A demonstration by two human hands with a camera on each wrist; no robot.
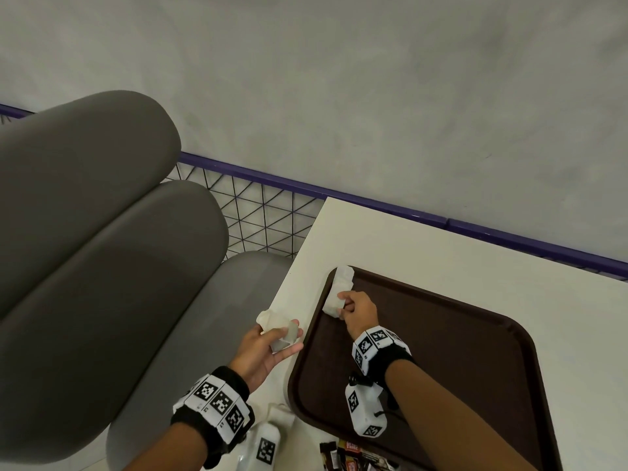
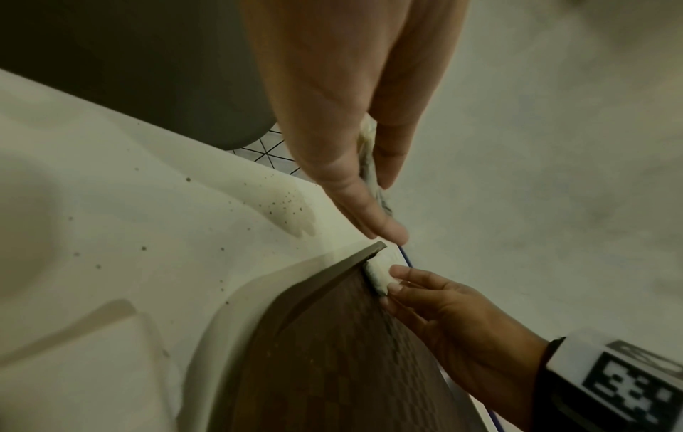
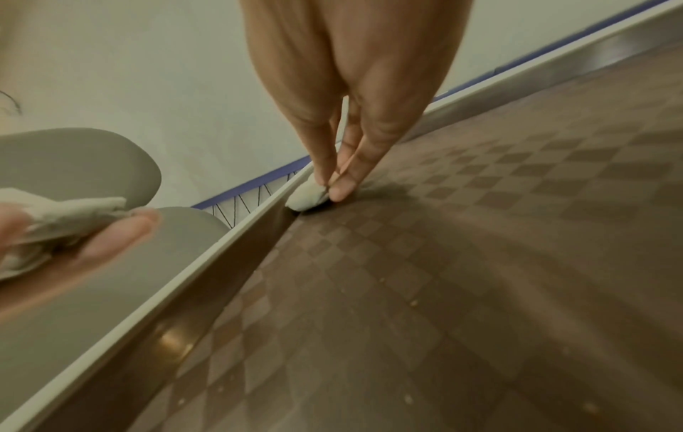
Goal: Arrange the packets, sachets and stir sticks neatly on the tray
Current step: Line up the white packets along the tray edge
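A dark brown tray (image 1: 475, 351) lies on the white table (image 1: 441, 239). My right hand (image 1: 353, 309) pinches a white sachet (image 1: 336, 300) at the tray's far left corner, beside another white sachet (image 1: 344, 275) resting on the rim. In the right wrist view the fingertips (image 3: 340, 188) press that white sachet (image 3: 306, 195) against the tray wall (image 3: 207, 292). My left hand (image 1: 268, 345) hovers over the table's left edge, holding several white sachets (image 1: 273, 322) between thumb and fingers. Those white sachets (image 2: 369, 163) show edge-on in the left wrist view.
Dark and red packets (image 1: 353, 458) lie at the tray's near edge. More white sachets (image 1: 280, 416) rest on the table near my left wrist. A grey cushioned bench (image 1: 102, 232) stands left of the table, with a wire grid and purple rail (image 1: 265, 212) behind.
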